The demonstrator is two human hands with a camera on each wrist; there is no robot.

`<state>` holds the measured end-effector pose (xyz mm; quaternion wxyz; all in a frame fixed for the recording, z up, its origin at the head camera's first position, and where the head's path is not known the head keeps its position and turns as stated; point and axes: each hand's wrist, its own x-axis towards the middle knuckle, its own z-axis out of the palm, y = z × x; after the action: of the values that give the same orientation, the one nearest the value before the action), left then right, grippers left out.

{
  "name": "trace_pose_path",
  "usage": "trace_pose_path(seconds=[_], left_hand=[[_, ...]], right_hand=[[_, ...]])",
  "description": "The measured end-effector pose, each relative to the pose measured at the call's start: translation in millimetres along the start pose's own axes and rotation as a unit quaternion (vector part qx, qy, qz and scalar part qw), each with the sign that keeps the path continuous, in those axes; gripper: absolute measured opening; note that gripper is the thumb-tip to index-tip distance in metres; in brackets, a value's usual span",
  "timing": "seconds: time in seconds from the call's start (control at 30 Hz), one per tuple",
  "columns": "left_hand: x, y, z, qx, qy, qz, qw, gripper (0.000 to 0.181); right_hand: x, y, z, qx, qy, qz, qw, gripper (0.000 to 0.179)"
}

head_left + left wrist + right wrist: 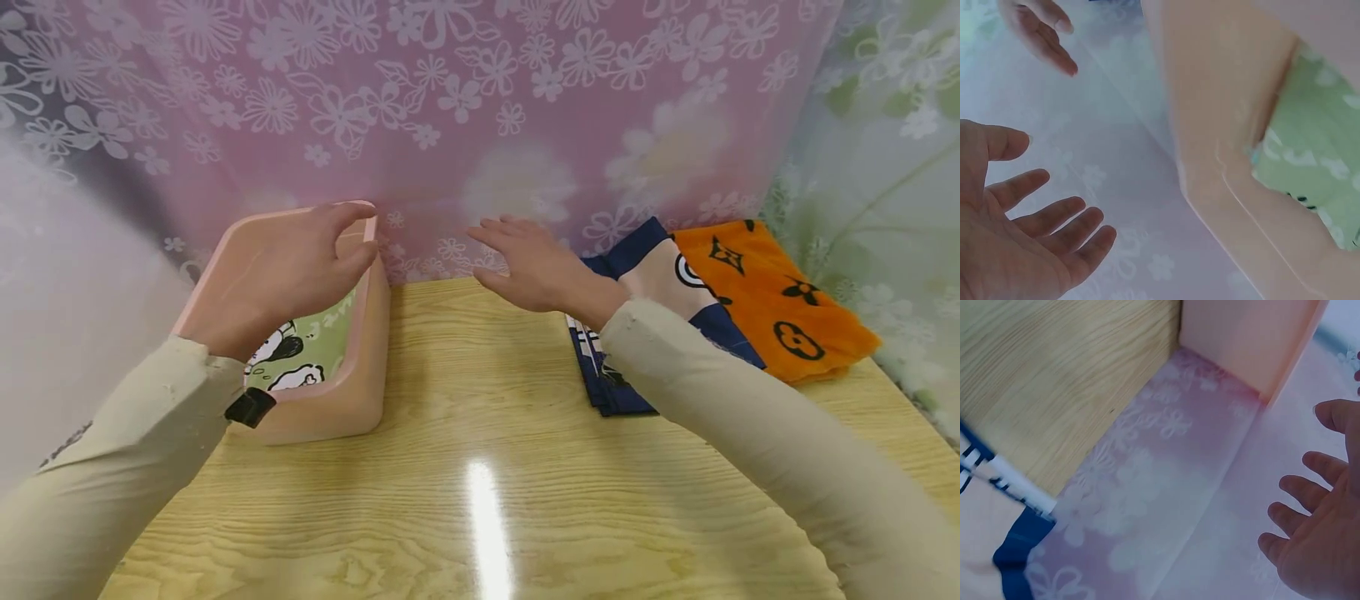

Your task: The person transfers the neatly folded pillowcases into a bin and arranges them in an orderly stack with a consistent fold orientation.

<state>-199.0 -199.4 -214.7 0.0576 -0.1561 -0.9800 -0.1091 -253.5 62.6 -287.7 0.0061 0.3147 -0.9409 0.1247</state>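
My left hand (296, 268) hovers above a pink plastic bin (372, 333) on the left of the table, fingers spread and holding nothing. Inside the bin lies a green cloth (330, 337) with a white cartoon print; my forearm hides part of it. My right hand (528, 262) is raised over the table's back edge, its fingers loosely extended and its grasp empty. Beneath and beside the right wrist is a folded navy and pale pink cloth (652, 279). An orange cloth (780, 300) with black motifs lies against it on the right.
The wooden table (450, 400) stretches between the bin and the cloths, with a bright light reflection at the front. A pink floral curtain (450, 125) hangs behind the table's back edge. More patterned sheeting (900, 233) hangs on the right side.
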Motion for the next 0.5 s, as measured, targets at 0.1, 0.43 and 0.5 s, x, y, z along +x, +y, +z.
trace_pose_path(seconds=[0.1, 0.43, 0.5], left_hand=[[5.3, 8.2, 9.5, -0.062, 0.008, 0.018, 0.9979, 0.047], [11.1, 41.2, 35.7, 0.001, 0.042, 0.078, 0.9961, 0.045], [10.7, 46.4, 41.6, 0.021, 0.053, 0.091, 0.9942, 0.044]], right_hand=[[-7.7, 10.9, -0.2, -0.013, 0.000, 0.007, 0.9999, 0.062], [-36.0, 47.7, -0.5, -0.046, 0.003, 0.037, 0.9983, 0.064], [-41.4, 54.3, -0.2, -0.049, 0.004, 0.041, 0.9980, 0.064]])
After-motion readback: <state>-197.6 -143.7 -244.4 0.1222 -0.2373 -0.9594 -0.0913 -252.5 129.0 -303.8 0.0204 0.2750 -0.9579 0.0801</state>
